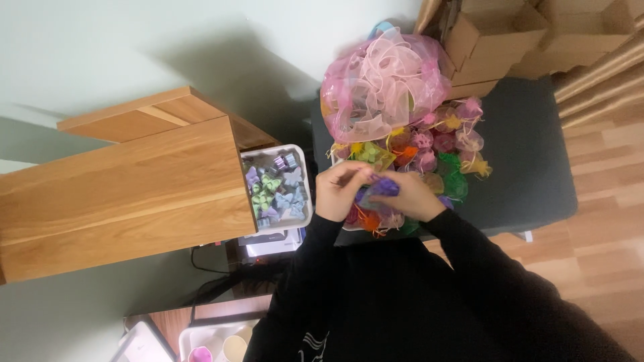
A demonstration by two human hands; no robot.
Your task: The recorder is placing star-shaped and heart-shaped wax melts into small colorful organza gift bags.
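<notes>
Both hands meet over the near edge of a dark grey table. My left hand and my right hand together grip a small purple organza pouch between their fingers. Just beyond the hands lies a heap of small filled organza pouches in pink, yellow, green and orange. Behind that heap sits a big bundle of pink organza bags. To the left of my left hand a white tray holds several small butterfly-shaped pieces in purple, blue and green.
A wooden shelf unit stands at the left, touching the tray. Open cardboard boxes are stacked at the far side of the table. Wooden floor lies to the right. A low tray with small cups sits near the bottom.
</notes>
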